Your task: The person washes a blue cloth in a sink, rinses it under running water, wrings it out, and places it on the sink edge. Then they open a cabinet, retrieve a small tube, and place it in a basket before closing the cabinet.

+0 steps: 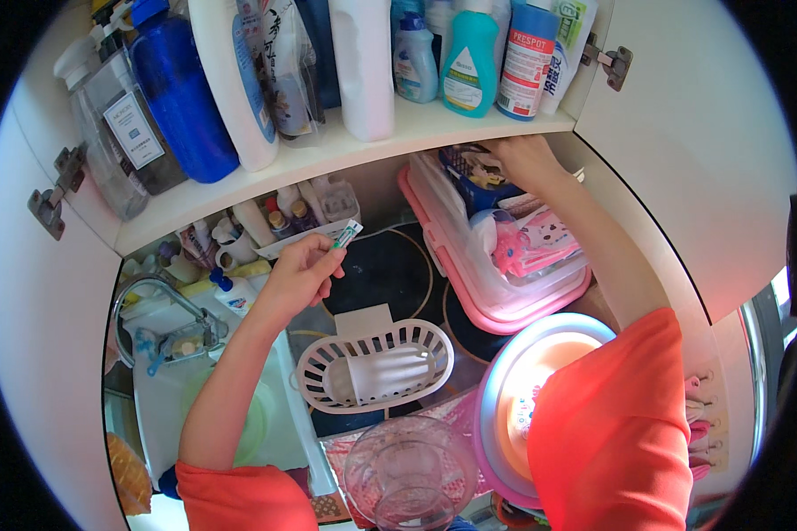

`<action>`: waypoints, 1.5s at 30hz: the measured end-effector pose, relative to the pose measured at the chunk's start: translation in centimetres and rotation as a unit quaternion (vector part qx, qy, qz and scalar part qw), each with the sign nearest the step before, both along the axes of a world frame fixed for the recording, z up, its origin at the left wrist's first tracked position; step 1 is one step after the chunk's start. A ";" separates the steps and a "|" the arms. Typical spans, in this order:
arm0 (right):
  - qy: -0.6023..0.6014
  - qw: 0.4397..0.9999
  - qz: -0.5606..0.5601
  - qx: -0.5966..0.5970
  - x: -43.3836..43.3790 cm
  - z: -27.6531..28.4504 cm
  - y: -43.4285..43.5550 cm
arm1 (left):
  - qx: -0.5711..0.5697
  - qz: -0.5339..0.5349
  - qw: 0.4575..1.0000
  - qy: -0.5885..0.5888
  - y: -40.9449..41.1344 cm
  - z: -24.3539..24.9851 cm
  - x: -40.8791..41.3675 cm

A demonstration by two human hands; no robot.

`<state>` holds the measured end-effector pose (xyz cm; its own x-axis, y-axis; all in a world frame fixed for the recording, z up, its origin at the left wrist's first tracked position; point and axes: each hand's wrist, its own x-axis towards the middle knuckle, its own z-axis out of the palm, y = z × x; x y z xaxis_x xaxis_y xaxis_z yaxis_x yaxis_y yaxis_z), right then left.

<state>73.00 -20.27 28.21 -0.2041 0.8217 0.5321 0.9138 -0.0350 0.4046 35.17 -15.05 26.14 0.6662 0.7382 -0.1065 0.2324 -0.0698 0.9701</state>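
My left hand [307, 270] pinches a small white-and-green packet [348, 234] between thumb and fingers, above the black countertop. Up at the right, my right hand [530, 162] reaches under the shelf, at a blue plastic basket [475, 186] holding small items. The shelf edge hides its fingertips, so I cannot tell whether it grips anything. That basket sits on a clear storage box [461, 265] with a pink rim. Beside it lies a pink package [534, 240]. Nearer to me stands a white slotted plastic basket [376, 364].
The shelf [332, 143] overhead carries several bottles, including a blue one [184, 99]. A sink [280, 425] with a curved faucet [133, 312] is at left. Nested basins [498, 391] and a clear round container [408, 464] stand near my body. Cabinet doors flank both sides.
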 end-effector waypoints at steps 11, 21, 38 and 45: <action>0.054 0.986 -0.054 -0.150 4.6 -1.9 -2.2 | 0.005 -0.002 1.000 0.021 0.0 -0.1 -1.2; 0.050 0.980 -0.007 -0.191 3.9 -1.5 -2.6 | -0.005 -0.024 1.000 -0.001 -0.6 -0.2 0.1; 0.004 0.987 -0.035 -0.157 3.0 -1.9 -1.3 | -0.009 -0.003 1.000 -0.001 -1.9 0.3 -0.6; 0.049 0.988 -0.073 -0.129 2.5 -3.3 -0.7 | -0.011 -0.023 1.000 0.010 -2.8 0.8 -0.3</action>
<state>75.47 -20.97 24.87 -0.0314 0.9492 0.3132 0.9418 -0.0768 0.3273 34.87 -17.85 26.90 0.6963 0.7048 -0.1360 0.2493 -0.0597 0.9666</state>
